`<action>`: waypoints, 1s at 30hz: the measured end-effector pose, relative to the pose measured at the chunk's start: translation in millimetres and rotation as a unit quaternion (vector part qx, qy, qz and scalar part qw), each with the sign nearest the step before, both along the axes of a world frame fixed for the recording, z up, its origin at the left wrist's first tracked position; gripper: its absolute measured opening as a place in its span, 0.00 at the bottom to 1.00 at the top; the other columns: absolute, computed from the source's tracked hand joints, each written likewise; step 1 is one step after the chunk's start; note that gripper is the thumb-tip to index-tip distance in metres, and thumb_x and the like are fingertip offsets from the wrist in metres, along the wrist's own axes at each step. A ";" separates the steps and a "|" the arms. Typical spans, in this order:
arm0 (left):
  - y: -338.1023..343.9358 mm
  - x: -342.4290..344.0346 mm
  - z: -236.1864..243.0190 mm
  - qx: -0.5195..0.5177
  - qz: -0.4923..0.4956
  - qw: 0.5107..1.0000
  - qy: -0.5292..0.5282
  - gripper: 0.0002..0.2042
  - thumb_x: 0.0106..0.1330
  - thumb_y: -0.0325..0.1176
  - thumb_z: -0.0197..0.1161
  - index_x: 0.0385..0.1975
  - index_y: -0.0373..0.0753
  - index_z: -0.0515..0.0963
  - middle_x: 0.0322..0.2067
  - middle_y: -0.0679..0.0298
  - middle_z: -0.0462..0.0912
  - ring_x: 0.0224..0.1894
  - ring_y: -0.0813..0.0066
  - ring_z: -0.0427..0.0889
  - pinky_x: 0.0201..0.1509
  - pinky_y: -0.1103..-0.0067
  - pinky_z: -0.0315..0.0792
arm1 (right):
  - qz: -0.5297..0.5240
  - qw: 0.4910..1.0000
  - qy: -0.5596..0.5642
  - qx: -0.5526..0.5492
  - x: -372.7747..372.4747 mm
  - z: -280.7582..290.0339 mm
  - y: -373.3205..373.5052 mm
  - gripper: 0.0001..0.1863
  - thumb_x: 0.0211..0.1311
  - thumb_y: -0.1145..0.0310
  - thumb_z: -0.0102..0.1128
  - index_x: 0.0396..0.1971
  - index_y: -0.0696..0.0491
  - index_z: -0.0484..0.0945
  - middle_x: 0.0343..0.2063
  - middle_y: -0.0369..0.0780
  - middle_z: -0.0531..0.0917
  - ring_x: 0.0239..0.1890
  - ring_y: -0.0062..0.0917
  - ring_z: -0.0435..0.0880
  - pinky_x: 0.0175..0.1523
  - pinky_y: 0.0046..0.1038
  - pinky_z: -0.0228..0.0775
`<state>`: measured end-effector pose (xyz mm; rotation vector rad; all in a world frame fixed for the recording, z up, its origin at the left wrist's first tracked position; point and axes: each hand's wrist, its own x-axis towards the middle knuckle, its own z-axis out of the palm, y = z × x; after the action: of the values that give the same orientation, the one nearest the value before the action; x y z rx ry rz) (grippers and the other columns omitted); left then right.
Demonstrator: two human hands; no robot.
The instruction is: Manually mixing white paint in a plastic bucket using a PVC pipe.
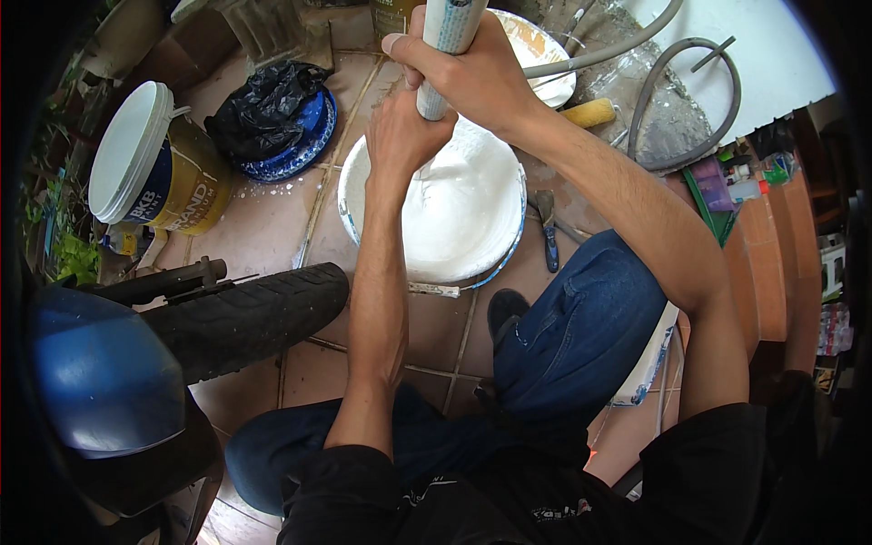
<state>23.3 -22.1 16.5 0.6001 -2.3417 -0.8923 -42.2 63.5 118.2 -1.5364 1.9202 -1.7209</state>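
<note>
A round tub [513,263] with white walls and a blue-stained rim stands on the floor in front of me, holding thick white paint-like material [459,213]. Above its far side I grip a whitish pole [451,32] with bluish marks. My right hand [477,77] is closed round it higher up. Lower down, my left hand [400,132] is closed at the pole's bottom end, its fingers mostly hidden. A thin shaft seems to run from there into the white material, where its end is hidden. To the tub's right lies a scraper [549,232] with a dark blue handle.
A paint bucket [186,186] stands at left, near a black plastic bag [263,104] on a blue lid [322,136]. A motorcycle tyre [259,318] juts in from the left. At right lie a yellow roller [590,113], a grey hose [649,86] and a paint-smeared basin [554,86].
</note>
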 end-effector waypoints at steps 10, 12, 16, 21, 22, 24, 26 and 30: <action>-18.9 21.3 8.3 0.064 -0.241 0.957 -0.151 0.19 0.50 0.43 0.73 0.37 0.35 0.84 0.36 0.49 0.88 0.41 0.51 0.87 0.49 0.63 0.78 | 0.042 0.995 -0.080 0.044 4.4 5.6 4.2 0.15 0.58 0.63 0.66 0.21 0.60 0.82 0.16 0.42 0.81 0.19 0.24 0.83 0.29 0.30 0.76; -13.1 16.5 5.5 0.085 -0.277 0.945 -0.153 0.18 0.52 0.43 0.73 0.37 0.37 0.85 0.36 0.50 0.89 0.42 0.52 0.88 0.50 0.63 0.79 | 0.008 0.998 -0.023 0.066 3.8 5.7 4.4 0.15 0.56 0.63 0.65 0.19 0.61 0.80 0.15 0.43 0.81 0.19 0.26 0.83 0.29 0.32 0.77; -5.9 6.1 -6.7 0.108 -0.242 0.958 -0.105 0.19 0.53 0.44 0.72 0.39 0.37 0.85 0.37 0.50 0.89 0.42 0.52 0.88 0.50 0.63 0.79 | -0.034 0.997 0.001 0.069 3.2 6.1 4.6 0.15 0.55 0.64 0.63 0.18 0.61 0.79 0.14 0.44 0.80 0.19 0.29 0.84 0.29 0.32 0.77; 11.1 -14.6 -15.7 0.036 -0.096 0.994 0.043 0.23 0.55 0.48 0.72 0.42 0.35 0.84 0.39 0.46 0.88 0.42 0.47 0.87 0.48 0.58 0.78 | -0.091 0.991 0.095 0.016 -0.8 4.4 0.1 0.15 0.56 0.63 0.63 0.18 0.60 0.79 0.12 0.43 0.79 0.19 0.31 0.84 0.30 0.32 0.76; 12.3 -16.8 -17.1 0.037 -0.095 0.994 0.043 0.23 0.55 0.48 0.72 0.42 0.35 0.84 0.39 0.46 0.88 0.42 0.47 0.87 0.48 0.58 0.78 | -0.090 0.991 0.095 0.017 -0.8 3.6 -0.7 0.15 0.56 0.63 0.63 0.18 0.60 0.79 0.12 0.43 0.79 0.19 0.31 0.84 0.30 0.32 0.76; 14.4 -19.0 -17.4 -0.008 -0.001 0.998 0.059 0.22 0.57 0.50 0.72 0.39 0.35 0.84 0.36 0.45 0.88 0.40 0.45 0.87 0.45 0.55 0.78 | -0.095 0.989 0.109 -0.011 -0.7 2.7 -1.5 0.15 0.58 0.63 0.63 0.20 0.60 0.80 0.14 0.43 0.81 0.21 0.30 0.85 0.31 0.32 0.77; 12.0 -15.5 -15.6 -0.002 0.005 0.998 0.067 0.22 0.57 0.50 0.71 0.38 0.35 0.84 0.34 0.46 0.88 0.39 0.44 0.86 0.44 0.54 0.78 | -0.082 0.992 0.093 -0.009 1.0 0.8 -0.5 0.16 0.59 0.63 0.63 0.20 0.61 0.80 0.16 0.44 0.82 0.22 0.30 0.85 0.32 0.32 0.77; -0.9 -4.4 -1.0 -0.016 0.012 1.000 0.009 0.20 0.55 0.47 0.72 0.36 0.35 0.83 0.31 0.46 0.87 0.38 0.43 0.86 0.42 0.53 0.77 | -0.014 0.999 0.037 0.017 0.9 -0.9 1.3 0.17 0.62 0.61 0.66 0.22 0.61 0.81 0.19 0.44 0.84 0.23 0.28 0.85 0.33 0.32 0.77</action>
<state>18.9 -23.0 15.5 0.6032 -2.3244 -0.8441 -41.3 64.9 117.3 -1.5896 2.0031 -1.6571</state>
